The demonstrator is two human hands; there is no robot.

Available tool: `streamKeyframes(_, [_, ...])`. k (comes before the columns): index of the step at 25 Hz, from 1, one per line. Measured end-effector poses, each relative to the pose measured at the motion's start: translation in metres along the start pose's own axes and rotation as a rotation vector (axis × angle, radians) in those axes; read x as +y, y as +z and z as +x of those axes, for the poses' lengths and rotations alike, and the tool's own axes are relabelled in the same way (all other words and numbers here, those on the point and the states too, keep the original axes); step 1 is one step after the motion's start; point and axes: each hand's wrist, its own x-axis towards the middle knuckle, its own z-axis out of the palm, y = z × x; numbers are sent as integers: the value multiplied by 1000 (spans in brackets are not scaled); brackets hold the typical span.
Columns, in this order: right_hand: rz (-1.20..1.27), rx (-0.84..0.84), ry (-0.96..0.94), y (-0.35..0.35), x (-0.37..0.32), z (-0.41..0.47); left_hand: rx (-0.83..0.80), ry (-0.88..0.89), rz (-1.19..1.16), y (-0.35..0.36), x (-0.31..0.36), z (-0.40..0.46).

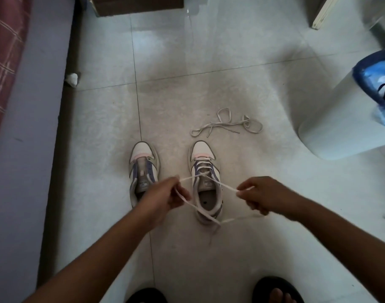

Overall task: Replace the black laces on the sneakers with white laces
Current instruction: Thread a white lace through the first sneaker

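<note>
**White lace drawn tight on the right-side sneaker**

One end of the flat white lace [188, 199] is pinched in the grip of the left hand [165, 194], the other end in the grip of the right hand [260, 196]; both grips are clenched on it and nothing else is held. The ends are pulled apart above the white and purple low-top sneaker on the right [205, 182], where the lace is already crossed through the eyelets. The matching sneaker on the left [143, 169] stands just beside it with bare eyelets. A second loose white lace [226, 124] lies on the pale tiled floor [209, 62] beyond the toes. No black lace can be seen. The step in hand is judged to be tightening; next, a knot or bow is called for, then the left sneaker.
</note>
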Motion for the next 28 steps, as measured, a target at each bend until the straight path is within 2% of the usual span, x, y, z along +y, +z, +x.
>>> streamKeyframes(1, [-50, -60, 62, -17, 1, -1, 4, 23, -56, -7, 10, 2])
streamKeyframes(3, [16, -115, 92, -44, 1, -5, -16, 72, -119, -20, 29, 4])
streamKeyframes(9, [558, -9, -71, -98, -10, -14, -142, 233, -131, -43, 73, -4])
streamKeyframes(12, [759, 40, -184, -120, -15, -18, -198, 320, -117, -54, 93, -11])
streamKeyframes(16, [971, 108, -438, -147, -23, -16, -228, 462, -100, -70, 118, -21])
streamKeyframes(19, [1176, 162, -597, -169, -29, -11, -250, 615, -183, -85, 135, -28])
streamKeyframes(21, [1338, 177, -634, -175, -28, -5, -266, 689, -273, -93, 142, -33])
streamKeyframes(23, [1378, 217, -568, -163, -26, 9, -217, 676, -309, -95, 142, -32])
streamKeyframes(24, [1346, 263, -467, -148, -24, 19, -168, 629, -303, -91, 138, -27])
streamKeyframes(26, [1175, 338, -216, -110, -17, 42, -72, 466, -276, -74, 119, -12])
streamKeyframes(28, [1005, 293, -47, -68, -7, 62, -31, 276, -236, -48, 91, 8])
